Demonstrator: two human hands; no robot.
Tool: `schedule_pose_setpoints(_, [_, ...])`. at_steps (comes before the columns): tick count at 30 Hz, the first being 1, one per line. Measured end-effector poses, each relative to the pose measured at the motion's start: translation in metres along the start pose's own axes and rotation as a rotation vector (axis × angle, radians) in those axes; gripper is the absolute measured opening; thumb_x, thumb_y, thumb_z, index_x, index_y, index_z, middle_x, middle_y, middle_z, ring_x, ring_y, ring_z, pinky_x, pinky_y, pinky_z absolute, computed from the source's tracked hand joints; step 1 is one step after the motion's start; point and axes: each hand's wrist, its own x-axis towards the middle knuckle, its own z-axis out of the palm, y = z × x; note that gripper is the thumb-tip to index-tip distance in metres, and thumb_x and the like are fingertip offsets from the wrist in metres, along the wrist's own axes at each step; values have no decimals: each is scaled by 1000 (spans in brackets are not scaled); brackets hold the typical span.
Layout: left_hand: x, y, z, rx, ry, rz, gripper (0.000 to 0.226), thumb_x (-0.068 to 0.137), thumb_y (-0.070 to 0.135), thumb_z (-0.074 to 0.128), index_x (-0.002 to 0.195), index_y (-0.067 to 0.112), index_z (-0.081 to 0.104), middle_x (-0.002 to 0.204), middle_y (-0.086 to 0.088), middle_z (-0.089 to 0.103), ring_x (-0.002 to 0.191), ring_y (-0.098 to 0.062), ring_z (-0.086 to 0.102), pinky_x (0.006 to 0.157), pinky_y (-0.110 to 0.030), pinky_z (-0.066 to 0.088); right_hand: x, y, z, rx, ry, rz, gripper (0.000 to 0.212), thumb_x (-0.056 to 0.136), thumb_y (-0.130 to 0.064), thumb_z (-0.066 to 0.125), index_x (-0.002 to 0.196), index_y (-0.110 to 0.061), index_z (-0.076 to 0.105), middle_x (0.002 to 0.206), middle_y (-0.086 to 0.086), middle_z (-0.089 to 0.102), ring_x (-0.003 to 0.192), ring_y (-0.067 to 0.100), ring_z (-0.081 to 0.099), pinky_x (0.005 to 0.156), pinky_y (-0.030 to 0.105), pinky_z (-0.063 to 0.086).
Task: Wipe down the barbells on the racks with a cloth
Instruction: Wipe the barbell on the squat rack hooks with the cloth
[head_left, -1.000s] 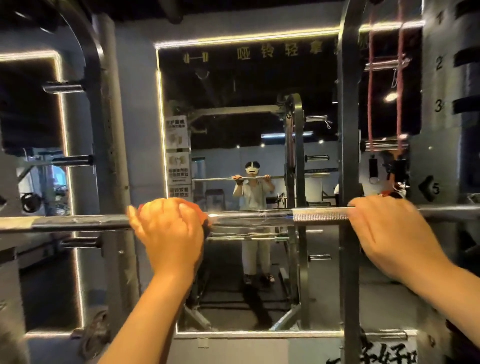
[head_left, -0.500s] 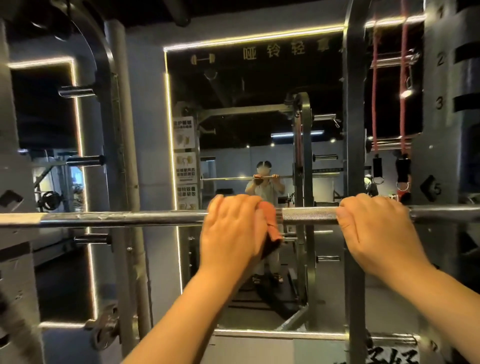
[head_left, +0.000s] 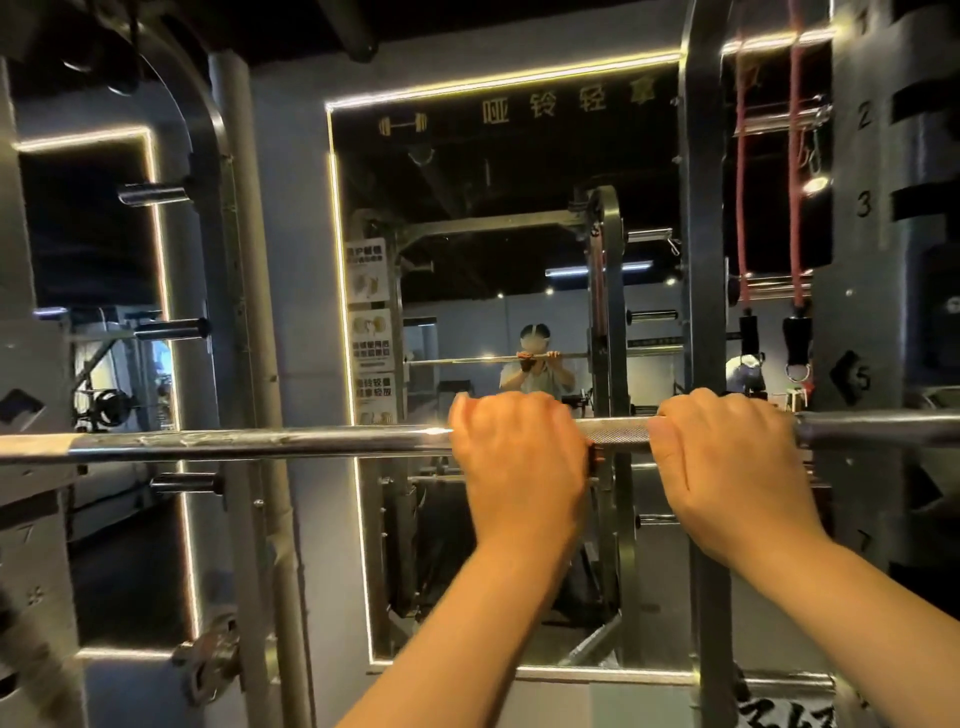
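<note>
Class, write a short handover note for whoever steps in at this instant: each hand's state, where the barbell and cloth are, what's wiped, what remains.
Left hand: grips the cloth, orange and mostly hidden under the palm, round the barbell.
Right hand: grips the bare bar at the right end of the knurled section.
Done: the cloth has swept rightward along the bar's left stretch in the last second.
Left: the knurling and everything beyond the right hand.

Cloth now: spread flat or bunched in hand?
Bunched, likely: the left hand curls over the barbell, covering the cloth; only a small orange edge shows beside the hand.
</note>
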Motion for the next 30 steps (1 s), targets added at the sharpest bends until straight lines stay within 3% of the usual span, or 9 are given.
schedule_pose_setpoints(6, [-4,2,-9,-82,13,266,34,108,43,27,107,31,59,101,13,58,102,-11,54,113,-44,35,0,2,-4,31,-18,-19,39,107,-43,22,85,-26,50,75,-8,41,69,19,40,71,35,27])
schedule_pose_setpoints(8, [-2,-30,-22,-69,82,198,28,105,39,34,107,31,61,103,11,61,105,-13,56,116,-48,34,0,2,-4,41,-30,-13,39,106,-43,22,86,-27,51,75,-9,43,70,18,41,71,36,31])
schedule_pose_setpoints(12, [-2,-65,-23,-259,215,-103,22,105,32,39,104,26,60,105,8,58,117,-17,52,126,-51,7,0,1,-5,41,-12,-2,35,106,-43,24,83,-29,46,74,-10,40,70,17,37,72,33,26])
schedule_pose_setpoints(14, [-3,-49,-16,-302,252,-151,29,105,34,34,99,23,60,102,5,58,114,-20,51,125,-53,8,0,1,-5,29,-8,-14,34,106,-44,25,83,-29,45,74,-9,41,70,17,37,72,33,26])
schedule_pose_setpoints(17, [-11,-4,1,-270,219,-5,32,104,38,29,97,27,58,96,10,54,103,-13,51,120,-56,21,-1,2,-3,27,-3,-21,34,107,-44,25,84,-29,45,75,-9,42,70,17,37,71,33,28])
schedule_pose_setpoints(19, [-18,29,14,-330,172,82,32,108,39,28,102,29,57,98,13,55,103,-9,51,121,-53,21,0,3,-3,53,-17,-27,32,107,-42,27,82,-29,44,75,-9,42,68,16,38,70,33,31])
schedule_pose_setpoints(23, [-20,60,13,-289,50,220,61,106,52,6,109,27,61,106,7,63,107,-14,58,124,-47,22,6,24,-13,75,-177,-148,36,104,-40,27,98,-26,60,85,-8,57,73,14,48,73,31,43])
schedule_pose_setpoints(26, [-14,33,0,-149,-33,381,42,108,49,21,118,32,59,116,13,62,118,-9,54,125,-41,20,4,43,-24,96,-227,-161,54,104,-49,11,106,-27,60,90,-8,60,80,16,55,77,37,47])
schedule_pose_setpoints(30, [-6,1,0,-183,106,127,31,108,43,30,107,33,60,106,16,60,116,-11,53,125,-46,18,0,43,-20,116,-169,-150,49,104,-49,15,99,-29,60,84,-11,54,77,14,49,74,35,40])
